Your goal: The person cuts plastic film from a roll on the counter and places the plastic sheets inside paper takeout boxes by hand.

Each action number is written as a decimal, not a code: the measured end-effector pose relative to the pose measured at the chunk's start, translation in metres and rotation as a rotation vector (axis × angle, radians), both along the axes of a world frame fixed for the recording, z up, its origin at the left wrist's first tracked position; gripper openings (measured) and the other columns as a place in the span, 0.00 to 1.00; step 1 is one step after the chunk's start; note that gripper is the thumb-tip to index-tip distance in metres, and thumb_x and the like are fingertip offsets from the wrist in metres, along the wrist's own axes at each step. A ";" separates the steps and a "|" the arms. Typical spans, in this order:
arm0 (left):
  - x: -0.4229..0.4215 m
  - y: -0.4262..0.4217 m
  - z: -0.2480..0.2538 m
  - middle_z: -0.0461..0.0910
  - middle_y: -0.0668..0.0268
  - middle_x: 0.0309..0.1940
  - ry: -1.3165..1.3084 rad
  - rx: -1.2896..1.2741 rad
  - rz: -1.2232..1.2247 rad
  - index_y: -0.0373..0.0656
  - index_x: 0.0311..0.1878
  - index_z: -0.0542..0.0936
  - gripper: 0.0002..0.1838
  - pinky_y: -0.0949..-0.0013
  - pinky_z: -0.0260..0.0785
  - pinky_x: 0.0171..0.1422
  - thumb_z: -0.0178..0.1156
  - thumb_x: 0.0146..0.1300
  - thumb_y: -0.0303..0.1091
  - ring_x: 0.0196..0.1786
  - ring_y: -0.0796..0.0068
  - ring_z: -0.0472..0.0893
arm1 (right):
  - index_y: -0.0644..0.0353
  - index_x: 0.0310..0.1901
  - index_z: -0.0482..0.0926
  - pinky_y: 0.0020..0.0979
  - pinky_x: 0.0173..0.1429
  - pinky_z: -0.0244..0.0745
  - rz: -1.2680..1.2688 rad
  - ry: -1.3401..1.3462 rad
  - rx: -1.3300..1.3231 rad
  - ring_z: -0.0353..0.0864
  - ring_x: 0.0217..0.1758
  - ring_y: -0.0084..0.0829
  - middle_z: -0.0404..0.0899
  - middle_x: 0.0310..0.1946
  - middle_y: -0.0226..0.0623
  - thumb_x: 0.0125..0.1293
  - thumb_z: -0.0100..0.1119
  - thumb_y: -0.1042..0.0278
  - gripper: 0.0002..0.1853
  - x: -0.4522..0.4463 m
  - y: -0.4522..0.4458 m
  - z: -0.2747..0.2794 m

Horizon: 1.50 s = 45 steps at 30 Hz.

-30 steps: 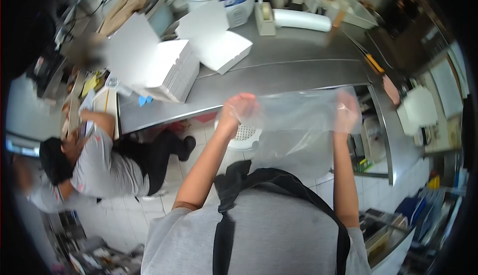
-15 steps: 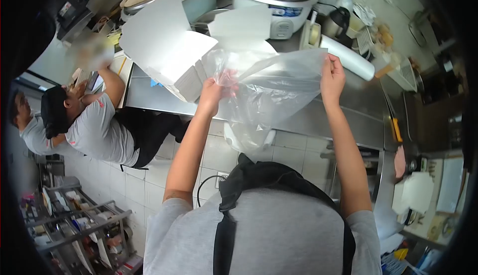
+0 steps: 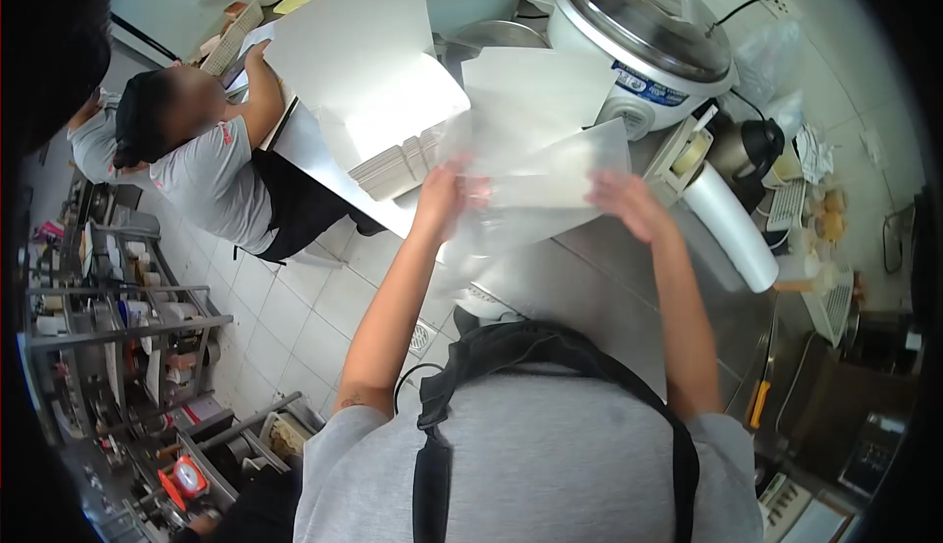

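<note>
A clear plastic bag [image 3: 471,260], blurred by motion, hangs in front of me over the edge of the steel counter. My left hand [image 3: 441,199] is closed on its upper left side, and some pinkish fingers show through the film. To the right, my right hand [image 3: 634,207] is smeared by motion. Its fingers look stretched out toward the bag, and I see no firm grip there. Just beyond my left hand stands an open white carton [image 3: 393,115] with a stack of white folded pieces at its front. A second white carton [image 3: 535,91] has its flap raised behind the bag.
A large rice cooker [image 3: 638,27] stands behind the cartons. On the right are a white film roll [image 3: 729,227], a dark jug [image 3: 747,145] and an orange-handled knife [image 3: 759,403]. A co-worker [image 3: 211,179] leans at the counter on the left, near a metal rack [image 3: 128,322].
My view has turned, shifting the counter. My right hand has gone from pinching the bag's corner to outstretched, blurred fingers nearer the left hand. The spread bag has dropped and narrowed.
</note>
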<state>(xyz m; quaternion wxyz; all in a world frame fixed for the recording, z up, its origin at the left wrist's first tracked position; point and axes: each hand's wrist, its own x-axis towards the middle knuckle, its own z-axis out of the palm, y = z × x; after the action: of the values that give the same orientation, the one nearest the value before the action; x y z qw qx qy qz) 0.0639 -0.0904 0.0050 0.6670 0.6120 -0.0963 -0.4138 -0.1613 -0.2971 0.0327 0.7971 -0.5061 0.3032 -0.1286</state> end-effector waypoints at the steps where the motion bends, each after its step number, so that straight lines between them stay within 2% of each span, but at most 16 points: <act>1: 0.001 -0.001 -0.007 0.78 0.64 0.26 0.009 -0.031 0.031 0.39 0.55 0.76 0.22 0.71 0.73 0.32 0.47 0.74 0.49 0.28 0.72 0.80 | 0.64 0.50 0.76 0.23 0.39 0.73 -0.006 -0.022 0.005 0.73 0.28 0.20 0.76 0.30 0.29 0.71 0.54 0.55 0.19 -0.004 0.005 -0.005; 3: -0.001 0.001 -0.013 0.72 0.72 0.19 -0.149 0.030 0.018 0.39 0.50 0.79 0.20 0.75 0.66 0.24 0.49 0.74 0.47 0.19 0.81 0.73 | 0.65 0.50 0.76 0.21 0.31 0.73 -0.027 -0.058 0.029 0.70 0.21 0.17 0.75 0.24 0.27 0.72 0.53 0.56 0.18 -0.019 0.016 -0.017; 5: -0.012 0.001 0.004 0.71 0.75 0.17 -0.210 0.126 0.099 0.39 0.46 0.81 0.18 0.78 0.61 0.19 0.50 0.73 0.45 0.15 0.85 0.67 | 0.65 0.50 0.77 0.21 0.22 0.67 0.007 -0.035 0.102 0.64 0.14 0.16 0.70 0.17 0.24 0.73 0.52 0.57 0.17 -0.042 0.023 0.010; 6: -0.022 -0.005 0.022 0.68 0.77 0.13 -0.353 0.188 0.151 0.40 0.41 0.83 0.16 0.79 0.54 0.14 0.52 0.72 0.42 0.12 0.89 0.63 | 0.64 0.49 0.77 0.21 0.18 0.64 0.019 -0.030 0.140 0.62 0.11 0.16 0.67 0.14 0.22 0.73 0.52 0.57 0.17 -0.050 0.024 0.026; 9: -0.025 -0.004 0.028 0.68 0.77 0.13 -0.481 0.163 0.131 0.41 0.41 0.83 0.15 0.79 0.54 0.15 0.53 0.72 0.41 0.12 0.88 0.64 | 0.63 0.50 0.77 0.22 0.10 0.52 0.106 0.238 0.026 0.53 0.05 0.15 0.61 0.10 0.21 0.73 0.51 0.57 0.17 -0.066 0.022 0.048; 10: -0.030 -0.007 0.034 0.66 0.76 0.11 -0.508 0.237 0.135 0.42 0.45 0.83 0.13 0.79 0.52 0.13 0.53 0.71 0.38 0.11 0.87 0.64 | 0.62 0.50 0.78 0.22 0.11 0.53 0.089 0.290 -0.030 0.54 0.06 0.15 0.61 0.10 0.21 0.73 0.51 0.58 0.16 -0.066 0.018 0.044; 13: -0.018 -0.021 -0.001 0.69 0.73 0.12 -0.676 0.359 0.112 0.42 0.43 0.84 0.12 0.77 0.56 0.17 0.55 0.70 0.37 0.13 0.86 0.67 | 0.61 0.47 0.80 0.22 0.14 0.57 0.016 0.405 -0.197 0.59 0.09 0.15 0.64 0.11 0.21 0.73 0.51 0.59 0.14 -0.048 -0.004 0.012; 17: -0.009 -0.034 -0.007 0.70 0.71 0.12 -0.558 0.225 0.187 0.43 0.43 0.84 0.11 0.75 0.56 0.18 0.56 0.69 0.38 0.14 0.84 0.68 | 0.59 0.42 0.83 0.22 0.21 0.65 -0.133 0.300 -0.372 0.67 0.16 0.15 0.71 0.16 0.23 0.72 0.52 0.60 0.13 -0.020 -0.035 -0.056; 23: 0.009 -0.028 -0.036 0.72 0.71 0.15 -0.808 0.242 0.246 0.42 0.39 0.82 0.09 0.73 0.63 0.25 0.56 0.68 0.35 0.19 0.84 0.72 | 0.57 0.42 0.83 0.24 0.25 0.69 -0.244 0.239 -0.614 0.74 0.21 0.17 0.77 0.21 0.27 0.72 0.50 0.60 0.13 0.023 -0.035 -0.079; 27: -0.006 -0.030 -0.025 0.77 0.65 0.17 -0.858 0.380 0.269 0.45 0.43 0.81 0.10 0.66 0.67 0.29 0.53 0.69 0.38 0.21 0.72 0.77 | 0.56 0.43 0.82 0.28 0.27 0.70 -0.290 0.329 -0.703 0.76 0.21 0.21 0.77 0.20 0.32 0.73 0.47 0.58 0.15 0.030 -0.028 -0.087; 30: -0.005 -0.032 -0.038 0.78 0.62 0.18 -1.024 0.431 0.268 0.46 0.45 0.81 0.12 0.64 0.67 0.30 0.52 0.68 0.40 0.21 0.66 0.78 | 0.57 0.43 0.80 0.34 0.29 0.71 -0.307 0.425 -0.836 0.79 0.23 0.33 0.78 0.21 0.40 0.74 0.46 0.56 0.16 0.031 -0.026 -0.099; 33: -0.002 -0.039 -0.038 0.77 0.60 0.17 -0.832 0.378 0.221 0.43 0.45 0.80 0.12 0.63 0.67 0.30 0.55 0.67 0.40 0.21 0.64 0.78 | 0.59 0.43 0.79 0.40 0.33 0.72 -0.411 0.350 -1.099 0.79 0.27 0.46 0.79 0.24 0.47 0.73 0.46 0.56 0.16 0.035 -0.025 -0.112; 36: -0.010 -0.051 -0.024 0.75 0.67 0.16 -0.647 0.287 0.244 0.36 0.44 0.80 0.15 0.70 0.63 0.24 0.56 0.69 0.40 0.17 0.79 0.72 | 0.61 0.41 0.78 0.43 0.36 0.72 -0.394 0.419 -0.994 0.78 0.30 0.52 0.80 0.28 0.49 0.73 0.46 0.56 0.16 0.030 -0.022 -0.107; 39: -0.001 -0.051 -0.044 0.76 0.60 0.16 -0.795 0.456 0.127 0.37 0.43 0.82 0.14 0.65 0.64 0.28 0.59 0.66 0.40 0.19 0.72 0.72 | 0.60 0.42 0.78 0.43 0.35 0.72 -0.386 0.381 -1.058 0.79 0.30 0.51 0.80 0.28 0.49 0.73 0.46 0.56 0.16 0.021 -0.022 -0.115; 42: -0.007 -0.048 -0.042 0.76 0.61 0.17 -0.716 0.365 0.222 0.37 0.43 0.83 0.14 0.66 0.63 0.27 0.59 0.65 0.39 0.19 0.75 0.69 | 0.59 0.42 0.79 0.43 0.32 0.69 -0.390 0.391 -1.026 0.77 0.26 0.50 0.78 0.25 0.48 0.73 0.47 0.56 0.16 0.011 -0.019 -0.111; 45: -0.004 -0.039 -0.046 0.76 0.60 0.18 -0.607 0.350 0.257 0.36 0.45 0.82 0.15 0.66 0.63 0.28 0.59 0.66 0.39 0.20 0.73 0.70 | 0.58 0.42 0.80 0.42 0.30 0.69 -0.274 0.553 -0.766 0.77 0.24 0.49 0.78 0.24 0.46 0.74 0.46 0.56 0.16 0.005 -0.010 -0.082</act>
<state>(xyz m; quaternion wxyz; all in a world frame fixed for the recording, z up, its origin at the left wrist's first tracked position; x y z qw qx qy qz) 0.0602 -0.1292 -0.0406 0.5398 0.8187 -0.1398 -0.1369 -0.1567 -0.3066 -0.0497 0.4191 -0.7336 0.4981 -0.1952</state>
